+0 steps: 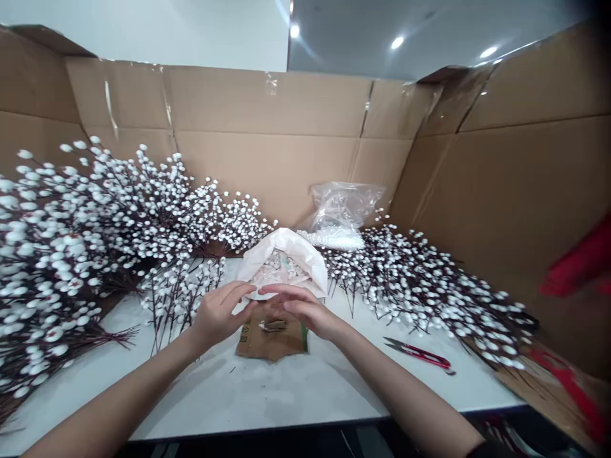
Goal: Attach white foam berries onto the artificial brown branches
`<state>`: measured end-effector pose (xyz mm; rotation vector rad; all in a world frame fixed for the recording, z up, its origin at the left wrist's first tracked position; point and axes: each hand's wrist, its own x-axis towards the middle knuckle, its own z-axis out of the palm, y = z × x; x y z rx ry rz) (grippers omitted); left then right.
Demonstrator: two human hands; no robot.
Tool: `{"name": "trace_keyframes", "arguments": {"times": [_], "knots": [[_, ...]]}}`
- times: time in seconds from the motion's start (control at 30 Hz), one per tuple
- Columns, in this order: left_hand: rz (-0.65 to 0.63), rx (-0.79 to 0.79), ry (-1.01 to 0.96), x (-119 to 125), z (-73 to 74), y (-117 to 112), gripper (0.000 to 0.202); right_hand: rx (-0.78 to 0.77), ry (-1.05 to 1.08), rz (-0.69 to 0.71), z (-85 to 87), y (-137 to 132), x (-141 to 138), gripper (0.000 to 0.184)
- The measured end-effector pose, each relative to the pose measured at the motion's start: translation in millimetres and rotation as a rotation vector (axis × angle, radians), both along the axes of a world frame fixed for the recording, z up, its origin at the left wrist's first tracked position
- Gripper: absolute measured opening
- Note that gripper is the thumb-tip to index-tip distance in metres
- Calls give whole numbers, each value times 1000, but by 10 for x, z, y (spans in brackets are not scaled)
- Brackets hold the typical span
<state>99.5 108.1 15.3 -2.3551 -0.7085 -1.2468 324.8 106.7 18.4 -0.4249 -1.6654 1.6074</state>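
My left hand (222,313) and my right hand (308,310) face each other over a piece of brown cardboard (273,343), their fingertips close together. On both, the fingers stretch inward and the thumb stands apart. A small whitish patch shows between the fingertips; I cannot make out whether they touch it. Just beyond them lies a white bag (286,238), its mouth facing me, with small pale pieces (281,264) inside. A small greyish scrap (273,325) rests on the cardboard below my hands.
Bunches of white-berried stems crowd the left (71,254) and the right (420,273). A clear plastic bag (341,210) with white pieces stands behind. Red-handled thread snips (420,355) lie right on the white table (267,407). Cardboard walls (267,108) enclose the sides and back.
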Motion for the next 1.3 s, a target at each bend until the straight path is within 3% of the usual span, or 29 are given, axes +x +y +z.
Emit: {"name": "trace_keyframes", "arguments": {"times": [0.1, 0.33, 0.73, 0.87, 1.0, 1.07, 1.17, 1.2, 1.3], "knots": [[-57, -64, -66, -9, 4, -40, 27, 25, -61, 80, -21, -46, -56, 41], [-109, -119, -50, -33, 20, -31, 10, 99, -93, 86, -34, -67, -85, 41], [72, -348, -92, -75, -23, 37, 19, 64, -126, 44, 56, -132, -64, 39], [150, -257, 18, -117, -13, 49, 22, 20, -89, -151, -22, -89, -74, 21], [308, -79, 243, -143, -41, 100, 26, 146, -82, -425, -2, 33, 14, 34], [336, -65, 300, -146, -76, 155, 19, 211, -42, -533, 97, 113, 138, 34], [294, -91, 332, -154, -131, 240, 34, 205, 32, -679, 331, 221, 438, 22], [276, -105, 338, -160, -145, 260, 36, 203, 12, -730, 420, 252, 570, 26], [278, -154, 359, -191, -177, 290, 33, 250, -283, -920, 682, 336, 1059, 33]]}}
